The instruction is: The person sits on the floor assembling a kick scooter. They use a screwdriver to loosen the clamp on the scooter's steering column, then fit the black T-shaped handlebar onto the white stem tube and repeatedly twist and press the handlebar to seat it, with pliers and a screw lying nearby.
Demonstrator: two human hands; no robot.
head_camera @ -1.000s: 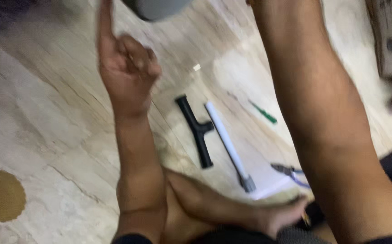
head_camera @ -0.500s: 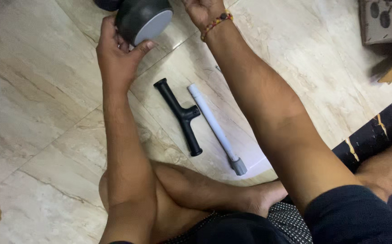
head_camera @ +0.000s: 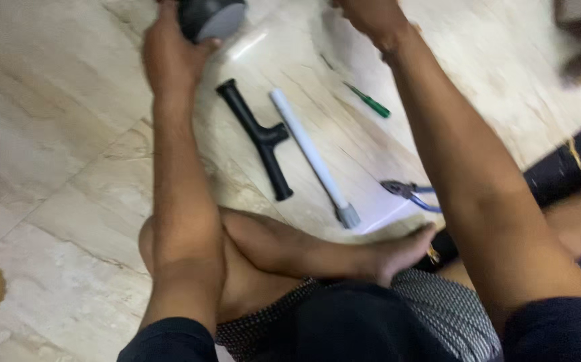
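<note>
Your left hand (head_camera: 170,50) wraps a dark round part with a grey face (head_camera: 211,17) at the top edge of the frame, fingers curled round its left side, so that grip is closed on it. The part is cropped by the frame, so I can't tell its full shape.

Your right hand (head_camera: 371,17) is up at the top edge too, off to the right of the part and apart from it. It's blurred and half out of view, so I can't tell whether that grip is spread or pressed together, or whether it holds anything.

Key relation: the part sits right at the left grip, with its grey face turned toward the right hand. The left hand is on it and the right is only near.

On the floor (head_camera: 49,134), below both grips and toward your legs:
- black T-shaped handle (head_camera: 258,137), long axis running diagonally from the left grip down toward your knee
- white tube with a grey end (head_camera: 310,157), just beside the handle and roughly parallel
- green screwdriver (head_camera: 369,100), under the right forearm
- blue-handled pliers (head_camera: 408,193), lying at a white sheet near your foot
</note>
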